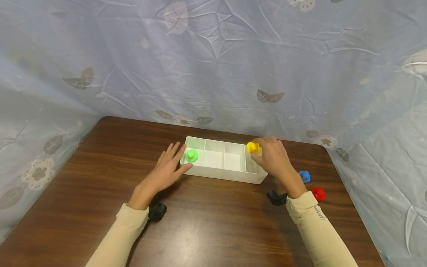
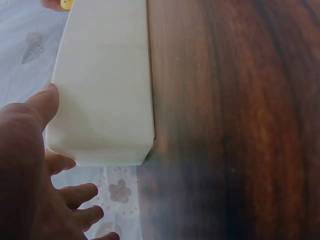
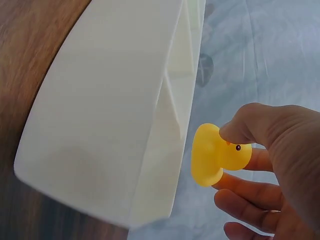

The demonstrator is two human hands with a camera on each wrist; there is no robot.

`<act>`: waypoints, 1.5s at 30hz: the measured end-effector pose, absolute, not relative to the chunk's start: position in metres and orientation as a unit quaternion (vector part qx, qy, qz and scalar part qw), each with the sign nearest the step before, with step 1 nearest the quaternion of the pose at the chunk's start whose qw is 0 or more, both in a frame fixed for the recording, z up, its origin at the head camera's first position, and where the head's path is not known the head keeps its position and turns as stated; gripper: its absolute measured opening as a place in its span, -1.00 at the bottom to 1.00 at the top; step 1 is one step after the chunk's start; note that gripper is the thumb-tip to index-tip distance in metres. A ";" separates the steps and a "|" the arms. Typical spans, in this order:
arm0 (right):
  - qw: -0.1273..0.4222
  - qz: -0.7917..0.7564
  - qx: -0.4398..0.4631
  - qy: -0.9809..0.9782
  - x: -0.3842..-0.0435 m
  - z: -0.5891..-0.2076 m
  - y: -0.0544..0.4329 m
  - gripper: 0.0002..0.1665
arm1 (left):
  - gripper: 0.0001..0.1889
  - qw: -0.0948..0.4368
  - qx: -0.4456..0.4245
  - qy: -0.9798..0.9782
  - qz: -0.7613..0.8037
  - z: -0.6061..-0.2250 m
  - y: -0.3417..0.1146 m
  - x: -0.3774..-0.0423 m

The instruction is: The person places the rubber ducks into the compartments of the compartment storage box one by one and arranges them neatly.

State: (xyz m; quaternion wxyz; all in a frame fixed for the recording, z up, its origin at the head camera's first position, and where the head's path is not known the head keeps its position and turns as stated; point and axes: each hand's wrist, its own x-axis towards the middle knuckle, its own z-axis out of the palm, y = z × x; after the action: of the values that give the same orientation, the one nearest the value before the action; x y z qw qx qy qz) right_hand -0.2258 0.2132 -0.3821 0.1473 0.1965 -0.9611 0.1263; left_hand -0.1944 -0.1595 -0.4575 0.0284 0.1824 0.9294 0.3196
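Observation:
A white divided box (image 1: 230,171) lies across the middle of the brown table, also seen in the left wrist view (image 2: 105,85) and the right wrist view (image 3: 105,115). A green duck (image 1: 191,155) sits in its leftmost compartment. My left hand (image 1: 168,167) rests flat against the box's left end, fingers straight, thumb on the front wall (image 2: 42,107). My right hand (image 1: 271,155) pinches a yellow duck (image 1: 252,147) (image 3: 216,154) between thumb and fingers, just above the rightmost compartment.
A blue duck (image 1: 304,176) and a red duck (image 1: 318,194) lie on the table right of my right wrist. Blue leaf-patterned cloth (image 1: 213,55) hangs behind and around the table edges.

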 end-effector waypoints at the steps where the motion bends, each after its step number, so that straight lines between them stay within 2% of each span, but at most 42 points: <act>1: 0.143 0.124 0.197 -0.962 -0.226 -0.382 0.211 -0.60 | -0.09 0.028 0.182 0.930 0.319 -0.457 -0.160 -0.194; 19: 0.134 0.107 0.247 -0.954 -0.232 -0.380 0.163 -0.63 | -0.11 0.029 0.178 0.937 0.299 -0.458 -0.159 -0.194; 31: 0.102 0.089 0.275 -0.952 -0.232 -0.376 0.130 -0.60 | -0.11 0.026 0.174 0.942 0.286 -0.457 -0.159 -0.195; 45: 0.072 0.095 0.286 -0.951 -0.233 -0.383 0.115 -0.60 | -0.11 0.027 0.171 0.943 0.285 -0.456 -0.159 -0.195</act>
State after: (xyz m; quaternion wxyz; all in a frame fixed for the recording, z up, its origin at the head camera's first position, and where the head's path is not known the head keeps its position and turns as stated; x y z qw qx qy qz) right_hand -0.2325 0.1147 -0.3826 0.0723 0.2862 -0.9507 0.0947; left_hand -0.1947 -0.1588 -0.4562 0.0274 0.1713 0.9428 0.2847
